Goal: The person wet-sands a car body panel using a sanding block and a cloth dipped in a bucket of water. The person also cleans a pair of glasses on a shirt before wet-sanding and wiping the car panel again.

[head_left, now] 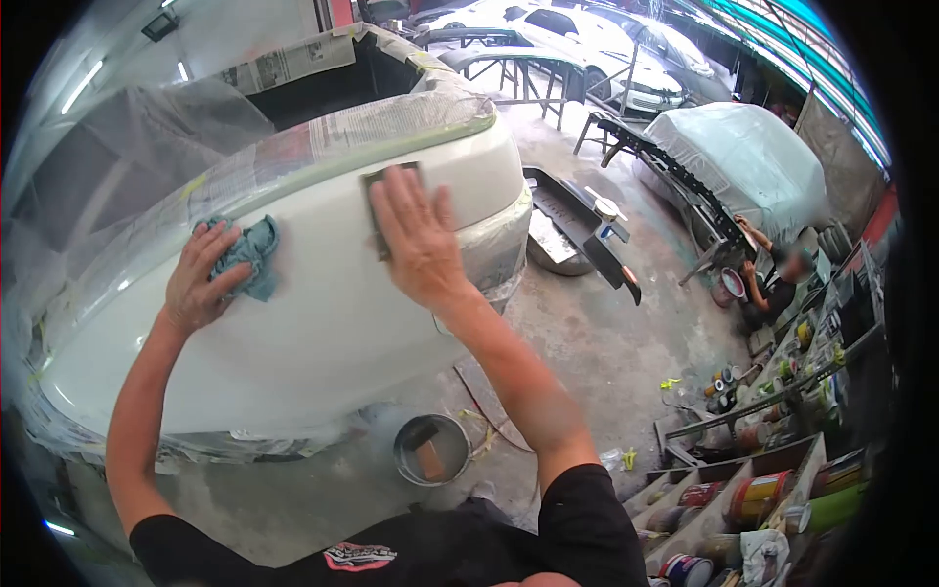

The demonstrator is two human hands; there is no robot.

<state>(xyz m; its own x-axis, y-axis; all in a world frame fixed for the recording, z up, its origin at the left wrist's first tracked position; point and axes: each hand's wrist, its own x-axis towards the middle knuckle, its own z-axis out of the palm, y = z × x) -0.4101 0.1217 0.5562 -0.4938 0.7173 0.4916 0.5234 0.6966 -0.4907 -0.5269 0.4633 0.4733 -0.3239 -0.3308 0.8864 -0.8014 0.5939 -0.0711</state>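
My left hand grips a crumpled teal cloth against the white car body panel. Further right on the same panel, my right hand lies with its fingers stretched over a dark piece of sandpaper, pressing it to the surface. The sandpaper's edges show past the fingers; its middle is hidden under them. Newspaper and clear plastic film border the panel's upper edge, with greenish tape along it.
On the floor below stands a bucket with a brown block inside. A bumper-like part rests on a tyre. At right, a person crouches by a part on a stand. Shelves hold several paint cans. Parked cars stand behind.
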